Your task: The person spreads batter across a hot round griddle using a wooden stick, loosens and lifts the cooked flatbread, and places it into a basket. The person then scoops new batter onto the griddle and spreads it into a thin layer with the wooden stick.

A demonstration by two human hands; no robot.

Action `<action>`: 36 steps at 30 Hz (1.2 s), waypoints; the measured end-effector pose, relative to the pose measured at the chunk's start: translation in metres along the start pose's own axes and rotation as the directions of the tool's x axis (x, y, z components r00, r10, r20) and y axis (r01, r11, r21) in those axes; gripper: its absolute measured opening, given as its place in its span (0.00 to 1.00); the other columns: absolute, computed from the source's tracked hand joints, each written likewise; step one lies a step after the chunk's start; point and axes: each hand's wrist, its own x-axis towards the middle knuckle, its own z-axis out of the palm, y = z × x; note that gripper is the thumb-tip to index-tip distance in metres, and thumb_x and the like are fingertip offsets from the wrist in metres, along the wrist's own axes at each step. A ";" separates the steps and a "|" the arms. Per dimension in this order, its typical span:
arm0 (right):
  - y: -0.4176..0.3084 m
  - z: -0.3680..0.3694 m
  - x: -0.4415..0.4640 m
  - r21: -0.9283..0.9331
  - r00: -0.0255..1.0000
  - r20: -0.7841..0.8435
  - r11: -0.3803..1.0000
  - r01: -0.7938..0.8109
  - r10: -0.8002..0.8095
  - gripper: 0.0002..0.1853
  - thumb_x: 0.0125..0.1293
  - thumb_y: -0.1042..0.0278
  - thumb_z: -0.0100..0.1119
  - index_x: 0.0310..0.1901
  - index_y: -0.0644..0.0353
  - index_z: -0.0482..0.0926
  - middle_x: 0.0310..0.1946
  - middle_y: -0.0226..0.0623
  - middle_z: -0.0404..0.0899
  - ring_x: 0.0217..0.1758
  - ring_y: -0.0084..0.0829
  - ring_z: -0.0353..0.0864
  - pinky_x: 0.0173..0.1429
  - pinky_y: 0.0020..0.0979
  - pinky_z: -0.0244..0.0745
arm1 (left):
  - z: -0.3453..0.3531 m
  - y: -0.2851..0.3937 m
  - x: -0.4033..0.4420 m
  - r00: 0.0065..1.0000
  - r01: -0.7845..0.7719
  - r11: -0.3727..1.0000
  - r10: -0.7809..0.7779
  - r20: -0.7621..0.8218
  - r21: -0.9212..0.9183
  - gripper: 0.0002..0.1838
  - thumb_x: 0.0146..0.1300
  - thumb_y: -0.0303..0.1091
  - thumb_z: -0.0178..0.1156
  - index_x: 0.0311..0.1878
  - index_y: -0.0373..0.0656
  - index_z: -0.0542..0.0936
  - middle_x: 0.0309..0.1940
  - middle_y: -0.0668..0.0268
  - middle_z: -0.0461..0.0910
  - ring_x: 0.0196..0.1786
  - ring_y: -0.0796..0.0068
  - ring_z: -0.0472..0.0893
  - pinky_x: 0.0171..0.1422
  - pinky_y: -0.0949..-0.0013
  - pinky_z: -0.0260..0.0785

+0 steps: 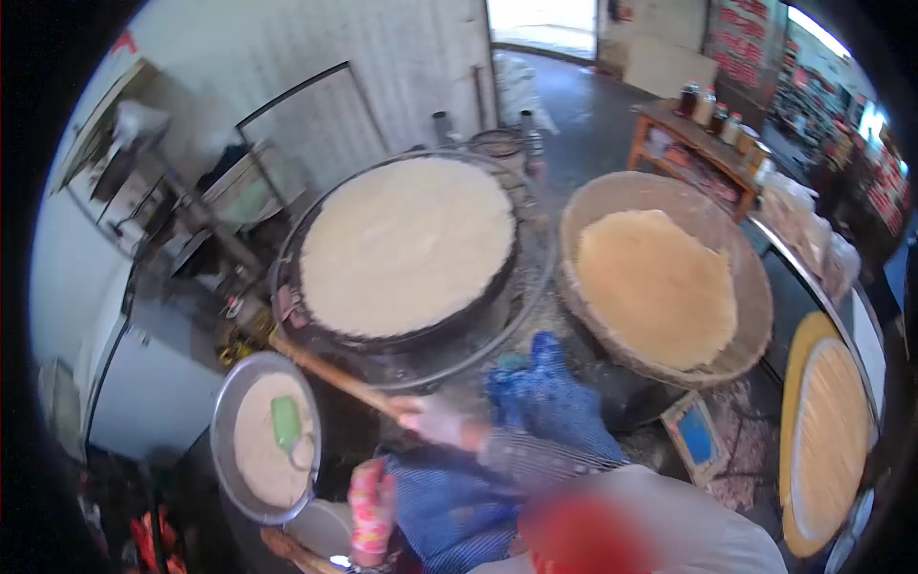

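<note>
My right hand (440, 422), in a whitish glove below a dark striped sleeve, is closed round the end of a wooden stick (335, 374). The stick slants up and left to the rim of a round griddle, on which a wide pale sheet (406, 239) is spread. Lower down is my left hand (370, 505) in pink and orange patterned covering; its fingers are too blurred to read. Near it stands a metal basin (222, 450) of pale batter, with a green scoop (286, 421) lying in it.
Right of the griddle, a wide round basket (751, 316) holds thin tan sheets. A round, film-covered stack (830, 440) stands at far right. Bottles line a wooden bench (703, 158) at the back. A grey cabinet (158, 392) is on the left.
</note>
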 end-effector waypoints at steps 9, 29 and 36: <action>0.028 -0.240 0.056 0.350 0.805 -0.578 0.932 0.095 0.135 0.24 0.66 0.55 0.52 0.63 0.51 0.67 0.30 0.26 0.74 0.23 0.19 0.68 0.25 0.25 0.66 | 0.015 -0.035 0.018 0.996 -0.083 0.952 0.069 0.059 0.294 0.24 0.50 0.24 0.59 0.54 0.39 0.73 0.49 0.52 0.72 0.54 0.52 0.72 0.58 0.55 0.65; 0.024 -0.218 0.039 -0.958 0.967 -0.230 0.199 -0.205 -0.112 0.26 0.68 0.58 0.40 0.67 0.31 0.51 0.27 0.52 0.79 0.32 0.50 0.81 0.37 0.46 0.74 | 0.231 0.007 0.152 0.993 -0.095 0.907 0.060 0.097 0.410 0.20 0.44 0.43 0.63 0.38 0.42 0.74 0.35 0.55 0.74 0.46 0.51 0.72 0.59 0.46 0.54; 0.040 -0.255 0.093 -0.795 0.823 -0.490 0.534 -0.287 -0.287 0.22 0.69 0.62 0.42 0.64 0.38 0.62 0.33 0.58 0.78 0.35 0.55 0.77 0.41 0.43 0.73 | 0.250 0.023 0.158 0.975 -0.125 0.905 0.036 0.221 0.407 0.21 0.45 0.38 0.60 0.43 0.39 0.73 0.39 0.53 0.73 0.49 0.51 0.71 0.60 0.46 0.54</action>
